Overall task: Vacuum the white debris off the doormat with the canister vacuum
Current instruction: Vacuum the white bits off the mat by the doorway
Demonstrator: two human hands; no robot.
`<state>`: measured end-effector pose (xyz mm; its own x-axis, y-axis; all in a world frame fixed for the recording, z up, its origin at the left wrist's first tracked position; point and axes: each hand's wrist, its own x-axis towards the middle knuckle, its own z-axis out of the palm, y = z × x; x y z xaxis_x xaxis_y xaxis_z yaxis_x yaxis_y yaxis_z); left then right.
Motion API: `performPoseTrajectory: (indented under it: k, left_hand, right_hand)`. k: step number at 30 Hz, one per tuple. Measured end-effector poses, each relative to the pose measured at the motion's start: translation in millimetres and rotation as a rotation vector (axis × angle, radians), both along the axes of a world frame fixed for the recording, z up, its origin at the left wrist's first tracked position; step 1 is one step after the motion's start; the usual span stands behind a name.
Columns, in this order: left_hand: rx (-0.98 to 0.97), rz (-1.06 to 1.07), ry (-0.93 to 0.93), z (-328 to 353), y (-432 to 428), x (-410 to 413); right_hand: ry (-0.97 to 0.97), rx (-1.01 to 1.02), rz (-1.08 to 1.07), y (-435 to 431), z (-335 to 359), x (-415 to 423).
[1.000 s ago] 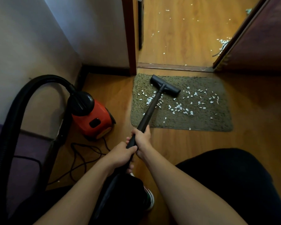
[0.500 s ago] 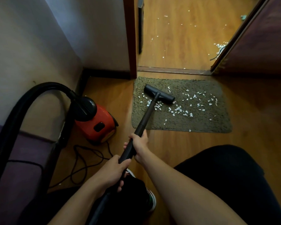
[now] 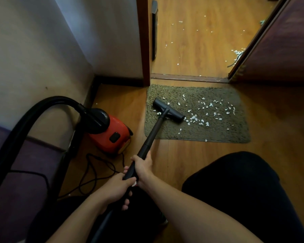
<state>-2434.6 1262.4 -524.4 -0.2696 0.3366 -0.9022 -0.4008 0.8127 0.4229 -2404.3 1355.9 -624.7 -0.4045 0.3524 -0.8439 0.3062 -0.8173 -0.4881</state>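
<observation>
A shaggy olive doormat (image 3: 218, 134) lies on the wood floor before a doorway. White debris (image 3: 209, 111) is scattered mostly over its middle and right. The black floor nozzle (image 3: 168, 110) rests on the mat's left part, at the end of a black wand (image 3: 151, 135). My right hand (image 3: 142, 167) grips the wand higher up; my left hand (image 3: 116, 188) grips it just behind. The red canister vacuum (image 3: 111, 134) sits left of the mat, its black hose (image 3: 33, 116) arching up and left.
A black power cord (image 3: 95, 172) loops on the floor beside the canister. Walls close in on the left, with a door frame (image 3: 143, 50) at the mat's far left corner. More white bits lie beyond the threshold (image 3: 189, 78). My dark-clothed knee (image 3: 235, 190) fills the lower right.
The nozzle has been drawn back toward me and leftward across the mat. Both hands pulled back along with the wand. Less debris shows on the mat's left side.
</observation>
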Motion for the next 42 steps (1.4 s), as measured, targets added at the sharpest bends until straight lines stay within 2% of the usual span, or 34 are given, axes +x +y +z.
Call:
performPoseTrajectory:
  k: [8, 11, 22, 30, 37, 42]
  left_hand:
    - [0.036, 0.005, 0.025, -11, 14, 6]
    - [0.064, 0.015, -0.005, -17, 24, 11]
    - [0.097, 0.105, -0.114, -38, 91, 23]
    - [0.192, 0.126, -0.093, -45, 152, 29]
    - [0.248, 0.092, -0.066, -55, 201, 38]
    - [0.234, 0.046, -0.075, -51, 204, 45]
  right_hand:
    - [0.011, 0.021, -0.011, 8, -11, -1]
    - [0.047, 0.035, -0.038, 31, -17, 3]
    - [-0.022, 0.190, -0.016, 113, -36, 9]
    - [-0.059, 0.257, -0.009, 176, -35, 14]
    - [-0.078, 0.307, -0.038, 225, -38, 19]
    - [-0.089, 0.304, -0.052, 229, -38, 30]
